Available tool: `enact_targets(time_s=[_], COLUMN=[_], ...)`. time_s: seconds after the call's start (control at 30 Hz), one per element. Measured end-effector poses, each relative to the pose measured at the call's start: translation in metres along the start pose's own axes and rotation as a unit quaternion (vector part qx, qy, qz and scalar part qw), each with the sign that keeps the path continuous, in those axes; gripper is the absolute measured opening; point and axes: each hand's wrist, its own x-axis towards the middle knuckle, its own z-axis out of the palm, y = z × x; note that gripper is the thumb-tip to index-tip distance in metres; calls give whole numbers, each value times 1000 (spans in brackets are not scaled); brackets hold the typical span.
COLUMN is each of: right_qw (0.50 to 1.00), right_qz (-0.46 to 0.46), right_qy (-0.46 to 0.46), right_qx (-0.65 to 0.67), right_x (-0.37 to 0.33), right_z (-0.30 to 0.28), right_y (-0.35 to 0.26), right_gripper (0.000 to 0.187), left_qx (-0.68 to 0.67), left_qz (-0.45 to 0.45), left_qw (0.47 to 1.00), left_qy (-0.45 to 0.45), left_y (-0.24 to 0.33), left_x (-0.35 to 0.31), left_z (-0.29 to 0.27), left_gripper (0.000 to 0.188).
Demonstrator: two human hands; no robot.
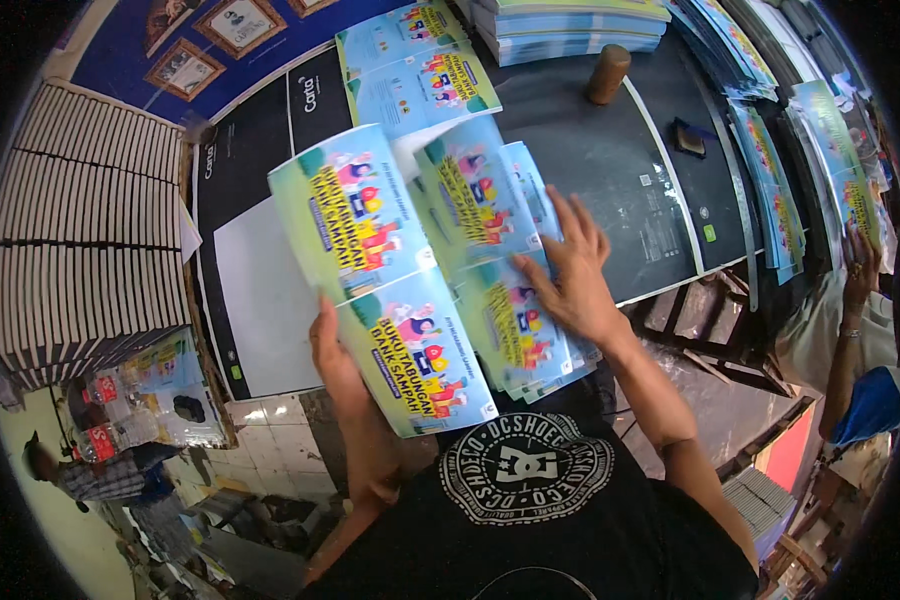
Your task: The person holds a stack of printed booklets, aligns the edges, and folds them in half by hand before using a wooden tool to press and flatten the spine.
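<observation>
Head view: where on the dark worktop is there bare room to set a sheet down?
Free: the white panel left of the held sheet, and the dark top between the wooden handle and right hand. Crowded: the printed stacks at the far edge.

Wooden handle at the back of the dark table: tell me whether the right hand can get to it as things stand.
Probably yes. The right hand lies flat on the fanned cover sheets, holding nothing, and the dark table between it and the wooden handle looks bare. It would need a forward stretch.
</observation>
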Motion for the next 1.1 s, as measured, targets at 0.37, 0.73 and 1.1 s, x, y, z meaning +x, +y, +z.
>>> enact_targets(time_s=[0.37,0.73,1.1], right_qw=[984,966,995], right_qz=[2,18,-48], right_qy=[-76,-76,23], right_qx=[162,248,-79], right_x=[6,7,-2], right_z=[-16,-5,10], right_y=[-31,-22,-13], right_gripper=[52,50,54], left_qx=[19,67,-31], left_qz=[1,18,31], left_qw=[999,998,998], left_qy=[-34,0,45], left_y=[-39,-12,0], left_x=[0,-5,-3], left_z=[24,4,2], left_gripper=[44,46,48])
